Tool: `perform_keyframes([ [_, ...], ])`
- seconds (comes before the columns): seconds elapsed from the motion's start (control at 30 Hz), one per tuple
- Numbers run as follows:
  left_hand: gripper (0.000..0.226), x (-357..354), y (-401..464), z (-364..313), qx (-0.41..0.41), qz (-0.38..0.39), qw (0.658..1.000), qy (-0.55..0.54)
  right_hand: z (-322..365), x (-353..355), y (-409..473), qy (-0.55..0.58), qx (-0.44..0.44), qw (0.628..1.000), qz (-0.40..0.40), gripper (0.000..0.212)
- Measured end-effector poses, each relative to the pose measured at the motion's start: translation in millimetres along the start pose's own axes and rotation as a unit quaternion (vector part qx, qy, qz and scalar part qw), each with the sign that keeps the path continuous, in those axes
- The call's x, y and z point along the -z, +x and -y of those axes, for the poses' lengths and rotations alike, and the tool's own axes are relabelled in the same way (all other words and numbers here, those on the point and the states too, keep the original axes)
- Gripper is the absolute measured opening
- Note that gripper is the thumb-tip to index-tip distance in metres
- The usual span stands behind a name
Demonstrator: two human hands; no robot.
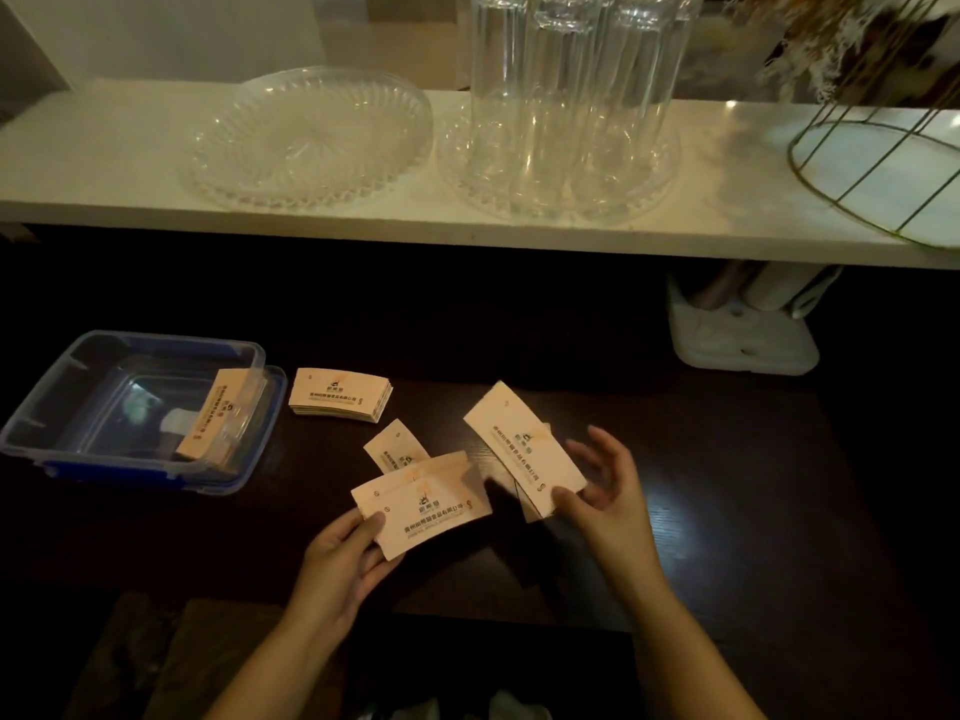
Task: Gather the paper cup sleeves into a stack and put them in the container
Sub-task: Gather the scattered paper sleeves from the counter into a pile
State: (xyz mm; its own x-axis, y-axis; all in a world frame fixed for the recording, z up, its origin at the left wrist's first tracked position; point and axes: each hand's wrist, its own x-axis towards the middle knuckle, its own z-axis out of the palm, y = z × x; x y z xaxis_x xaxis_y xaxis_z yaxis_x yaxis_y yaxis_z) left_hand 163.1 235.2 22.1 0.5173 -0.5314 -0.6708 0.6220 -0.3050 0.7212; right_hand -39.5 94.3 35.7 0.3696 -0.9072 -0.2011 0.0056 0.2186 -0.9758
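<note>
Pale peach paper cup sleeves with dark print lie on a dark table. My left hand (345, 558) grips a small fanned bunch of sleeves (423, 504) by its left end. My right hand (602, 485) pinches the lower corner of another sleeve (522, 449), with one more sleeve under it. A single loose sleeve (392, 446) rests flat between them and a neat stack of sleeves (340, 394). At the left stands the clear plastic container (67, 387) with a blue rim; a bundle of sleeves (218, 418) leans against its right inside wall.
A white shelf (727, 220) runs across above the table, bearing a clear glass plate (306, 137), tall glasses (566, 96) on a second plate, and a gold wire basket (878, 168). A white plastic holder (743, 330) sits under the shelf at right.
</note>
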Motion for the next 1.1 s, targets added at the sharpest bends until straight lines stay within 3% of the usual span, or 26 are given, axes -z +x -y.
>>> perform_keyframes([
  [0.1, 0.016, -5.6, -0.3, -3.0, -0.001, 0.021, 1.000, 0.009, 5.5, 1.4, -1.8, 0.009, -0.047, 0.998, 0.050, 0.042],
  [0.27, 0.017, -10.2, -2.7, -8.7, -0.020, 0.073, 0.997, 0.033, 4.2, 1.7, -1.6, -0.011, -0.076, 0.995, 0.071, 0.044],
  [0.43, 0.022, -14.3, -6.4, -5.3, -0.027, 0.113, 0.991, 0.072, 3.5, -8.3, -0.1, -0.216, -0.024, 0.969, 0.116, 0.050],
  [0.57, 0.026, -13.1, -4.9, 0.4, -0.019, 0.104, 0.990, 0.095, -11.9, -17.6, 8.2, -0.262, -0.021, 0.952, 0.159, 0.055],
  [0.63, 0.024, -8.3, -3.3, 0.3, -0.019, 0.091, 0.991, 0.091, -18.8, -16.5, 16.1, -0.269, 0.000, 0.953, 0.141, 0.062],
  [0.7, 0.023, -1.2, -1.5, -2.0, -0.022, 0.075, 0.994, 0.075, -24.4, -7.5, 29.5, -0.276, 0.013, 0.960, 0.049, 0.065],
  [0.77, 0.022, 6.9, 0.4, -4.2, -0.026, 0.044, 0.997, 0.056, -30.8, 6.1, 48.4, -0.367, 0.026, 0.930, -0.011, 0.068],
  [0.87, 0.025, 15.7, 0.9, -5.9, -0.024, 0.009, 0.999, 0.029, -40.7, 17.4, 71.6, -0.532, -0.001, 0.845, 0.059, 0.083],
  [0.97, 0.028, 21.7, -0.6, -5.8, -0.028, -0.015, 0.999, 0.013, -45.2, 6.2, 74.5, -0.636, -0.034, 0.771, 0.018, 0.076],
  [1.03, 0.029, 24.6, -0.8, -5.7, -0.035, -0.025, 0.999, 0.008, -52.6, -6.0, 65.7, -0.659, -0.027, 0.751, -0.025, 0.069],
  [1.1, 0.028, 25.9, -0.9, -6.4, -0.040, -0.027, 0.999, 0.003, -64.8, -15.5, 55.0, -0.651, 0.001, 0.758, -0.041, 0.059],
])
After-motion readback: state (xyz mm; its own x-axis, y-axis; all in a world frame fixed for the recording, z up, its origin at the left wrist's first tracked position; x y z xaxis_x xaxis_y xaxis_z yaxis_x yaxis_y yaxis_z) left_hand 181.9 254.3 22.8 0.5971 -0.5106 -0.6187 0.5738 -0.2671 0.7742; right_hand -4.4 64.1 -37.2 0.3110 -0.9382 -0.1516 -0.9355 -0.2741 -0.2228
